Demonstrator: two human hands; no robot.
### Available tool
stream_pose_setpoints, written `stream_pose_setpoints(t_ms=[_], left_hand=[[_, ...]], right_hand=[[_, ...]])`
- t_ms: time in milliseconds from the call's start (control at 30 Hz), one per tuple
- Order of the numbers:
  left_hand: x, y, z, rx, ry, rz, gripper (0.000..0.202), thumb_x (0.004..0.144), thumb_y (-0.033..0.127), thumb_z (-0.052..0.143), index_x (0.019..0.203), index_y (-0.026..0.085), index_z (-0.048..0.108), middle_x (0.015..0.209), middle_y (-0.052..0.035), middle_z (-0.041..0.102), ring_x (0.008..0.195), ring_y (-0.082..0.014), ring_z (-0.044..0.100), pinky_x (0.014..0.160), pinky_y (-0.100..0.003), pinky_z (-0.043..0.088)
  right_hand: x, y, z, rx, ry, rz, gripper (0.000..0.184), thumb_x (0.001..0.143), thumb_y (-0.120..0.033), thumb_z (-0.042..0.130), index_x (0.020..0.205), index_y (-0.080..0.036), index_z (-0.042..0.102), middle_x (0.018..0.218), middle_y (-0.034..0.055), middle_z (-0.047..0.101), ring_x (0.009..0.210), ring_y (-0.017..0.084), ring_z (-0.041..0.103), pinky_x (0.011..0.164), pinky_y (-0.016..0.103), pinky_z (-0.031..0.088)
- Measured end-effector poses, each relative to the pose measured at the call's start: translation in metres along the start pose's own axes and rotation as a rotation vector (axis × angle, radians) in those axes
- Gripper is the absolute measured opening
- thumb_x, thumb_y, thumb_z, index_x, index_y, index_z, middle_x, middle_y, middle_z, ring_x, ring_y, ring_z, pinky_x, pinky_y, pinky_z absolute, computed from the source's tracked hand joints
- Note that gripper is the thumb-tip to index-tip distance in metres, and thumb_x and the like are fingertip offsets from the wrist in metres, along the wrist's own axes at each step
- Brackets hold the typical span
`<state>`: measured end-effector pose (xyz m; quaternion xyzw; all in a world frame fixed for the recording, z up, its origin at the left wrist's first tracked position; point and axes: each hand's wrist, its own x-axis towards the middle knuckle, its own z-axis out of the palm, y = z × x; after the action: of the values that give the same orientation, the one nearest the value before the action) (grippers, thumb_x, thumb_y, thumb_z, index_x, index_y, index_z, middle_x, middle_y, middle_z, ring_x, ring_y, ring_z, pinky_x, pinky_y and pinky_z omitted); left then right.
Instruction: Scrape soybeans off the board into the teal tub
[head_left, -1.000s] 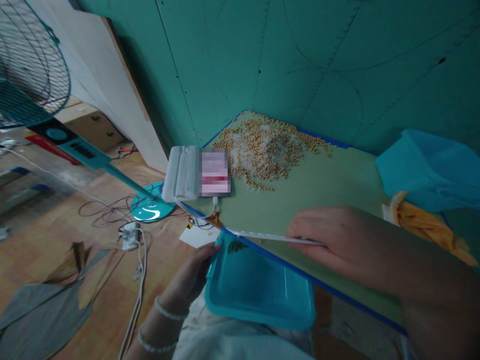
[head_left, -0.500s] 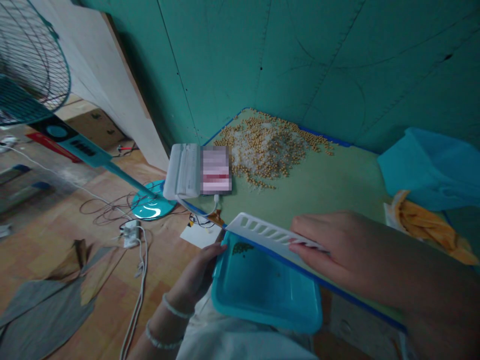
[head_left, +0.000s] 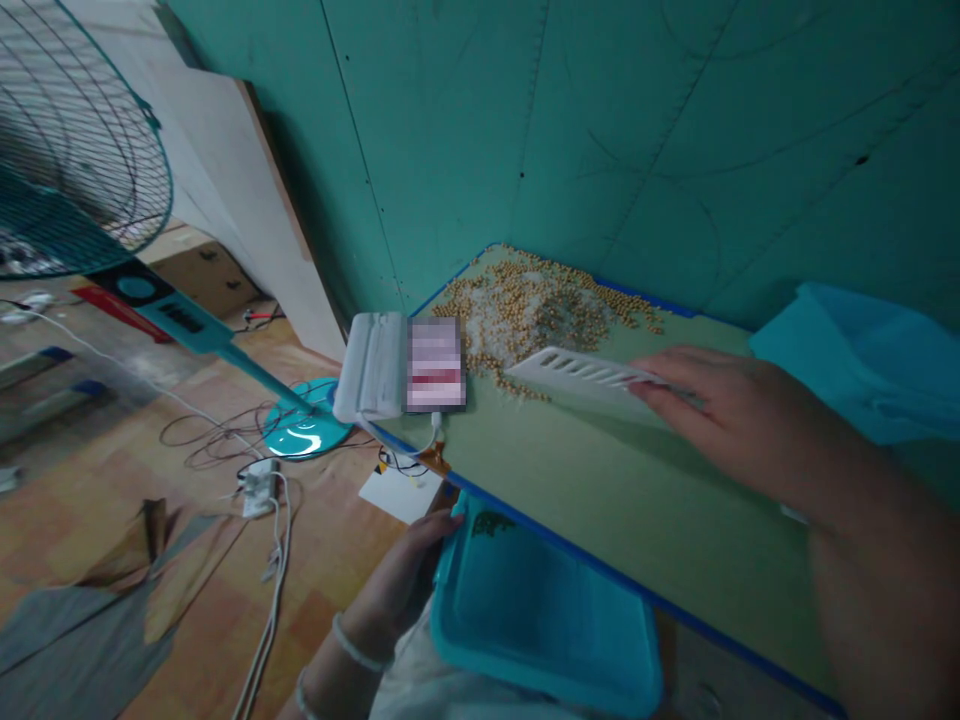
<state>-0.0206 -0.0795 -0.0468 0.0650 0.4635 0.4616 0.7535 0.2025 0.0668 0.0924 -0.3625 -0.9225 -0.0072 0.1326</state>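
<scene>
My right hand (head_left: 697, 400) is closed round the right end of a white slotted plastic plate (head_left: 577, 372), held over the table. The plate's far tip is at the near edge of a heap of yellow soybeans (head_left: 525, 275) mixed with whitish grains. My left hand (head_left: 412, 565) grips the left rim of a blue plastic bin (head_left: 547, 610), with the thumb on top and the other fingers hidden. The bin is below the table's front edge, over my lap. A small patch of dark green grains (head_left: 491, 523) lies in its far left corner.
A phone (head_left: 436, 365) on a white device (head_left: 370, 367) is at the left corner of the green table (head_left: 600, 470). Another blue bin (head_left: 862, 360) stands at the right. A standing fan (head_left: 176, 310) and a power strip (head_left: 260, 487) with cables are on the floor at left.
My right hand has carried the slotted plate from above the bin to the near edge of the heap. My left hand still holds the bin. The view has shifted slightly.
</scene>
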Motion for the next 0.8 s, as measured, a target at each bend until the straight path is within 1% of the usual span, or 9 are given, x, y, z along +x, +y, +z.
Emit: stream_pose_setpoints(t_ms=[100,167,267,300,367,467,567,667,800], left_hand=[[0.006,-0.002,-0.005,0.016,-0.006,0.003,0.029,0.073,0.026,0.053,0.096,0.012,0.065,0.074,-0.0072,0.073,0.071,-0.024,0.067,0.075,-0.035,0.049],[0.018,-0.003,-0.017,0.078,-0.07,-0.03,0.032,0.069,0.031,0.058,0.095,0.013,0.066,0.072,-0.007,0.073,0.074,-0.0278,0.066,0.079,-0.041,0.046],[0.044,-0.002,-0.041,0.299,-0.168,-0.015,0.024,0.059,0.034,0.066,0.073,0.015,0.071,0.067,-0.0066,0.073,0.087,-0.0328,0.062,0.087,-0.045,0.04],[0.052,-0.001,-0.048,0.328,-0.171,-0.003,0.019,0.056,0.032,0.069,0.068,0.017,0.07,0.065,-0.0059,0.073,0.088,-0.0334,0.061,0.088,-0.046,0.037],[0.063,0.0,-0.058,0.363,-0.172,0.023,0.014,0.054,0.03,0.07,0.063,0.02,0.07,0.062,-0.0033,0.073,0.09,-0.0328,0.06,0.09,-0.046,0.035],[0.068,-0.001,-0.064,0.388,-0.166,0.049,0.01,0.055,0.029,0.07,0.06,0.021,0.069,0.061,-0.001,0.072,0.087,-0.0309,0.059,0.09,-0.043,0.035],[0.067,-0.005,-0.066,0.406,-0.166,0.061,0.011,0.062,0.03,0.065,0.063,0.021,0.07,0.065,-0.0007,0.072,0.087,-0.0285,0.059,0.09,-0.04,0.035],[0.068,-0.008,-0.069,0.415,-0.177,0.068,0.011,0.065,0.029,0.063,0.064,0.02,0.069,0.064,0.0001,0.072,0.089,-0.0268,0.058,0.091,-0.037,0.035],[0.071,-0.007,-0.07,0.426,-0.212,0.068,0.009,0.062,0.028,0.065,0.058,0.021,0.067,0.059,0.0008,0.07,0.093,-0.0267,0.056,0.092,-0.035,0.034]], right_hand=[[-0.001,-0.004,0.001,0.058,-0.057,-0.053,0.021,0.084,-0.022,0.039,0.092,-0.02,0.059,0.092,0.0037,0.063,0.085,0.017,0.057,0.072,0.029,0.042],[-0.003,-0.007,0.003,0.082,-0.111,-0.058,0.022,0.083,-0.02,0.039,0.09,-0.022,0.059,0.088,0.0029,0.063,0.081,0.016,0.057,0.069,0.028,0.043],[-0.005,-0.009,0.007,0.08,-0.175,-0.068,0.024,0.081,-0.016,0.039,0.088,-0.023,0.061,0.084,0.0027,0.063,0.076,0.015,0.057,0.066,0.027,0.043],[-0.006,-0.01,0.009,0.071,-0.194,-0.074,0.024,0.079,-0.014,0.04,0.089,-0.023,0.061,0.083,0.0027,0.063,0.075,0.015,0.057,0.066,0.027,0.044],[-0.008,-0.015,0.014,0.049,-0.241,-0.073,0.026,0.075,-0.011,0.043,0.089,-0.023,0.061,0.084,0.0028,0.063,0.075,0.015,0.057,0.065,0.027,0.044],[-0.009,-0.027,0.021,0.005,-0.334,-0.031,0.028,0.07,-0.007,0.045,0.087,-0.023,0.061,0.085,0.0037,0.062,0.076,0.017,0.057,0.064,0.028,0.044],[-0.007,-0.037,0.026,-0.059,-0.382,-0.007,0.027,0.072,-0.008,0.044,0.089,-0.021,0.06,0.086,0.0054,0.06,0.08,0.019,0.055,0.064,0.031,0.043],[-0.003,-0.04,0.031,-0.108,-0.371,0.001,0.023,0.073,-0.009,0.044,0.088,-0.02,0.058,0.086,0.0058,0.059,0.081,0.02,0.053,0.063,0.031,0.042],[0.001,-0.037,0.037,-0.136,-0.318,0.002,0.021,0.075,-0.009,0.044,0.088,-0.019,0.056,0.085,0.0054,0.057,0.08,0.02,0.052,0.062,0.03,0.039]])
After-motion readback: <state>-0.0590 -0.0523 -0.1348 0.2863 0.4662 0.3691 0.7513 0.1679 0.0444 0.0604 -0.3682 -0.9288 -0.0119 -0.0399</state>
